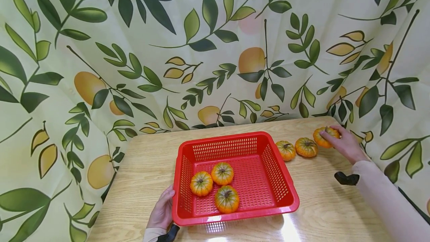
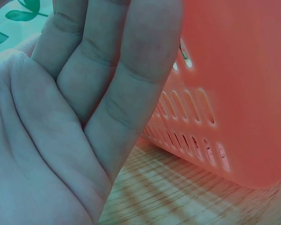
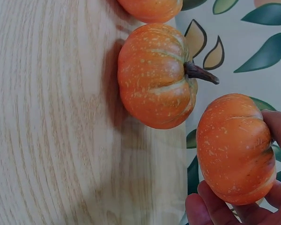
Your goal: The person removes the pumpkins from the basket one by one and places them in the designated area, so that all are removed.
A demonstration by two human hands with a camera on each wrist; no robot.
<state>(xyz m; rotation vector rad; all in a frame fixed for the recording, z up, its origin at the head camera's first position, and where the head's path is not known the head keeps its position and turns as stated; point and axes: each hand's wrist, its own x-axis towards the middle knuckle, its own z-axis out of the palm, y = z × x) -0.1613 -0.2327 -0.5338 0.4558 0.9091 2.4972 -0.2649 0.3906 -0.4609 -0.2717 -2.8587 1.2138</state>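
A red plastic basket (image 1: 235,217) with slotted walls stands on the table. Inside, toward its left, sit three small orange pumpkins, among them one pumpkin (image 1: 227,199) nearest the front rim. My left hand (image 1: 161,209) rests against the basket's left side; in the left wrist view its fingers (image 2: 140,61) lie fairly straight along the red wall. At the far right, my right hand (image 1: 347,145) grips a pumpkin (image 3: 236,149) between thumb and fingers. Beside it are a middle pumpkin (image 1: 306,147) and another pumpkin (image 1: 285,150) near the basket's right wall.
The light wooden table (image 1: 144,167) runs back to a hanging cloth (image 1: 215,66) printed with leaves and fruit. More of this cloth hangs at the left and right sides. A black strap piece (image 1: 346,178) sits at the right wrist.
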